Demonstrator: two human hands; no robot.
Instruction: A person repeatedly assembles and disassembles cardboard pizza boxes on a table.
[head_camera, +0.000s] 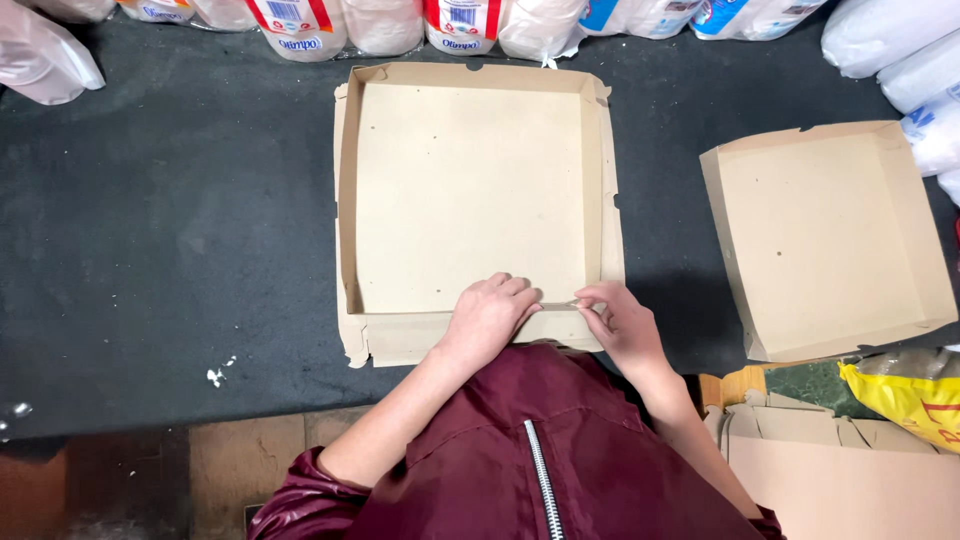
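The box (470, 195), a shallow brown cardboard tray, lies open side up on the dark mat (170, 220), with its near wall against the person's body. Both hands sit close together on that near wall. The left hand (487, 318) presses down with curled fingers, apparently to pin the flap flat. The right hand (618, 318) pinches the wall's top edge just beside it, thumb and fingers closed on the cardboard, which looks like a way to hold the fold upright. The box's other three walls already stand, while the near flap still spreads outward at the left corner.

Right of the box, well apart from it, rests a second tray (830, 235), folded and turned at an angle. Beyond the box's far wall runs a row of white bags (460, 20), touching nothing. A yellow bag (900, 395) and flat cardboard sheets (840, 470) lie near the second tray's close edge. Nothing blocks the hands.
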